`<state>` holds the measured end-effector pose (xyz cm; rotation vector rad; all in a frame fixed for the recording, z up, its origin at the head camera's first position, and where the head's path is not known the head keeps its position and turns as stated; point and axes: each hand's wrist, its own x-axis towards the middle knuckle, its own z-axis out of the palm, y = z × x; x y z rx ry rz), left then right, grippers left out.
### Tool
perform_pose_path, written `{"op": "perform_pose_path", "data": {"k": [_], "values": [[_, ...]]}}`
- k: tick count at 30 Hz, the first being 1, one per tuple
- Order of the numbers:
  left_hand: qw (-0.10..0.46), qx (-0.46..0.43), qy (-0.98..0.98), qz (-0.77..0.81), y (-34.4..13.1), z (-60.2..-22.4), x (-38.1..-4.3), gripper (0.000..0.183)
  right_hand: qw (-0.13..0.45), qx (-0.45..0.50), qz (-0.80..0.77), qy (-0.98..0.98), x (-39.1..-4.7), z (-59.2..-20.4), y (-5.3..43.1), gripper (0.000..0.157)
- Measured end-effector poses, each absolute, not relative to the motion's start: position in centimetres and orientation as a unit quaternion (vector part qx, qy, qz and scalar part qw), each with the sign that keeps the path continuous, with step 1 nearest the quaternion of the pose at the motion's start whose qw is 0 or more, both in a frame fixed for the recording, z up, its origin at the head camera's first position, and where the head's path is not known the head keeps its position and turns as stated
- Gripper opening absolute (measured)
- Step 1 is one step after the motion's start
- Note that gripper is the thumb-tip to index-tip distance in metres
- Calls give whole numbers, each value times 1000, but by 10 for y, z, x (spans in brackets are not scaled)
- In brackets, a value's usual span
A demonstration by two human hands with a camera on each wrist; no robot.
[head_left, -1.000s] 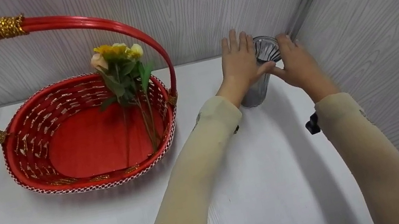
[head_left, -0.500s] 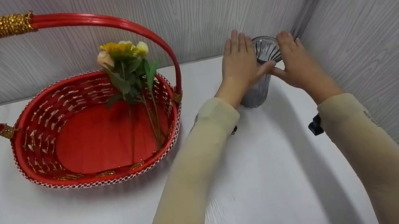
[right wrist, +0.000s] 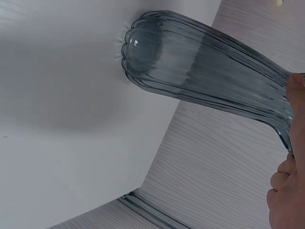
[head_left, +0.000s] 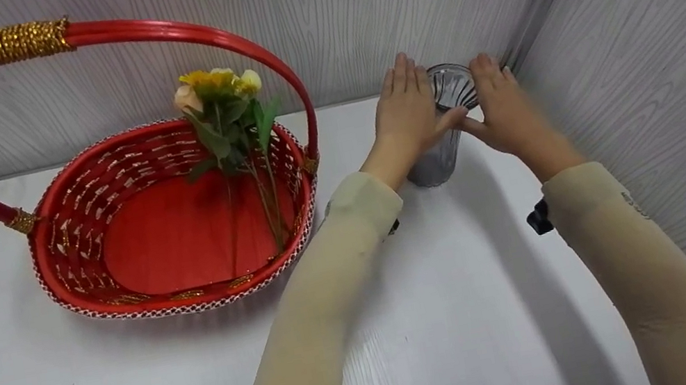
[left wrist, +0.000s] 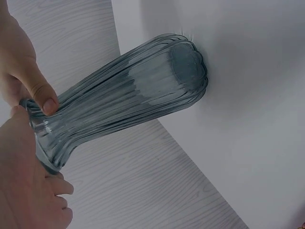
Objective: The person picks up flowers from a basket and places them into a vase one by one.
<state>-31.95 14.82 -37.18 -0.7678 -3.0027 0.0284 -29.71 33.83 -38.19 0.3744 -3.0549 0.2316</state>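
Note:
A tall grey-blue glass vase (head_left: 436, 165) with a flared, fluted rim stands near the back right of the table. My left hand (head_left: 402, 117) and right hand (head_left: 502, 111) hold its neck from either side. Both thumbs cross the front just below the rim and meet there, while the other fingers point up along the sides. In the left wrist view the ribbed glass of the vase (left wrist: 128, 86) shows down to its rounded base, on the white tabletop. The right wrist view catches my right hand (right wrist: 288, 191) at the rim.
A red woven basket (head_left: 185, 299) with a tall arched handle (head_left: 159, 31) stands at the left. Artificial flowers (head_left: 219, 91), yellow, cream and peach, lean on its back right rim, stems inside. Grey wood-grain panels (head_left: 326, 19) close off the back and right of the table (head_left: 427, 347).
Both hands and the vase have shifted slightly left, toward the basket, with the hold on the neck unchanged. The head view has also turned a little, so the basket appears further right.

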Motion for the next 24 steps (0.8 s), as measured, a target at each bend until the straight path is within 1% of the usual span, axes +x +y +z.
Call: {"op": "perform_pose_path", "data": {"k": [5,10,24], "values": [[22,-245,-969,10,142,-373,-318,101,21,127,74,-989,-299,-384,334,106],[33,-242,-970,5,136,-375,-316,101,29,137,84,-987,-298,-385,328,105],[28,-234,-971,-40,110,-381,-311,101,40,141,77,-986,-298,-390,305,106]]}}
